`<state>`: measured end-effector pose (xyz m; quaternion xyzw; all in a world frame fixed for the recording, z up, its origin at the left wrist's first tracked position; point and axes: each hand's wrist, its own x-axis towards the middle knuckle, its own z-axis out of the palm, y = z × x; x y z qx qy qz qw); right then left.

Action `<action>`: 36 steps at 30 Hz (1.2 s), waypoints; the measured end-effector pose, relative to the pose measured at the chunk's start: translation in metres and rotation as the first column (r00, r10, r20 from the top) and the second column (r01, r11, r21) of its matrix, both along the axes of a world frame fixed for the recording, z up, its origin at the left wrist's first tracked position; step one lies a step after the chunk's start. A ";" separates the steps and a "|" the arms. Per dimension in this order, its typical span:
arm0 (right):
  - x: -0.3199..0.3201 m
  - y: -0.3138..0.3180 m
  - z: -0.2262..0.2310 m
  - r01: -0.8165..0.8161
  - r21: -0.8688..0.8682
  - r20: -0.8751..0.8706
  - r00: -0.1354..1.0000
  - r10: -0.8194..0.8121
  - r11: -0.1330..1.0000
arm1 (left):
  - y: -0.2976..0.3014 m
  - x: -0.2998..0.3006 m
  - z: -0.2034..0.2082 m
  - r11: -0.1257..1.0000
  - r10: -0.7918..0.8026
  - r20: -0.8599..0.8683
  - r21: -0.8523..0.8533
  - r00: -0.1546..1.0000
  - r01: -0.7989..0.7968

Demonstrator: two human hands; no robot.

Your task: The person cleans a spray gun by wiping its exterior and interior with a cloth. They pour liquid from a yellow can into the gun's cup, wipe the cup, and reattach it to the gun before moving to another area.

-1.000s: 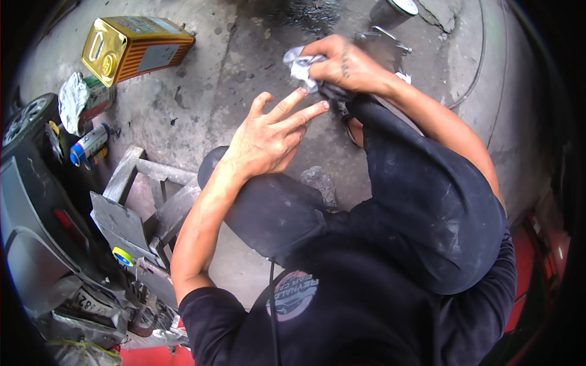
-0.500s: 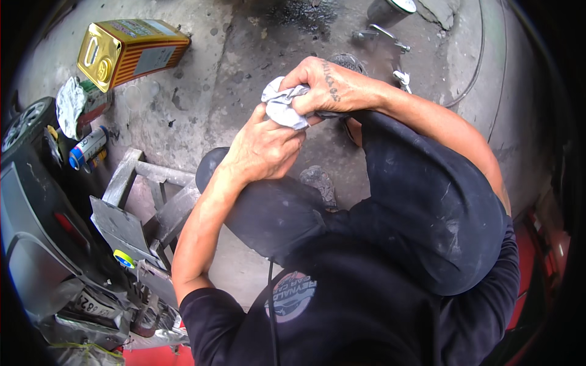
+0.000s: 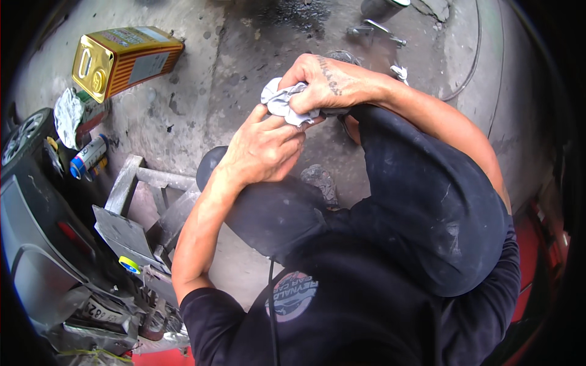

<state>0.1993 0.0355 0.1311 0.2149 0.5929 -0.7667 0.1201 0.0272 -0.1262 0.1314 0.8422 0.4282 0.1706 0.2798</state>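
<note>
A crumpled white cloth (image 3: pixel 282 102) is bunched between my two hands, out in front of my knees. From above and to the right, my right hand (image 3: pixel 326 82) pinches it between thumb and curled fingers. My left hand (image 3: pixel 265 146) comes up from below, its thumb against the cloth's edge and its fingers bent around the underside. Some left fingertips are hidden by the cloth. Just under my right hand shows a dark grey patch (image 3: pixel 334 112); I cannot tell what it is or whether it is held.
A gold and striped metal can (image 3: pixel 128 61) stands far left, near a blue-capped spray can (image 3: pixel 89 157). A grey bumper (image 3: pixel 49 226) and a worn stand (image 3: pixel 125 186) with a tape roll (image 3: pixel 129 264) lie left. A bucket (image 3: pixel 381 8) and hose (image 3: pixel 473 67) are far right.
The cloth has shifted slightly and its folds now spread further right under my right hand. Both hands stay nearly in place. The view has tilted a little.
</note>
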 end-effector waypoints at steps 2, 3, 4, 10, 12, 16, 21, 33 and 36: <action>0.005 -0.004 -0.008 0.046 -0.009 -0.031 0.998 -0.046 0.999 | 0.000 0.004 0.002 1.000 0.021 0.053 0.002 0.998 -0.021; 0.006 -0.004 -0.010 0.068 -0.014 -0.046 0.997 -0.069 0.998 | 0.001 0.007 0.003 0.999 0.041 0.095 0.011 0.995 -0.042; 0.007 -0.004 -0.011 0.089 -0.009 -0.042 0.995 -0.090 0.996 | 0.003 0.010 0.005 0.998 0.059 0.138 0.020 0.989 -0.062; 0.005 0.010 -0.002 0.239 0.027 0.008 0.971 -0.239 0.971 | 0.010 0.013 0.015 0.988 0.038 0.196 0.138 0.980 -0.066; 0.003 0.015 -0.001 0.201 0.042 -0.045 0.979 -0.200 0.979 | 0.009 0.015 0.018 0.989 0.013 0.164 0.146 0.986 -0.037; -0.006 0.003 0.007 0.015 0.021 0.003 1.000 -0.015 1.000 | 0.007 0.016 0.012 0.987 0.005 0.197 0.157 0.980 -0.037; -0.002 -0.002 0.008 0.069 -0.114 -0.052 0.996 -0.075 0.991 | 0.008 0.019 0.014 0.986 -0.019 0.303 0.166 0.953 -0.033; -0.002 0.005 0.017 0.076 -0.121 -0.038 0.996 -0.082 0.990 | 0.011 0.026 0.019 0.982 -0.004 0.411 0.172 0.911 -0.074; -0.002 0.003 0.016 0.036 -0.136 -0.053 0.998 -0.043 0.990 | 0.011 0.029 0.022 0.978 0.035 0.500 0.159 0.865 -0.132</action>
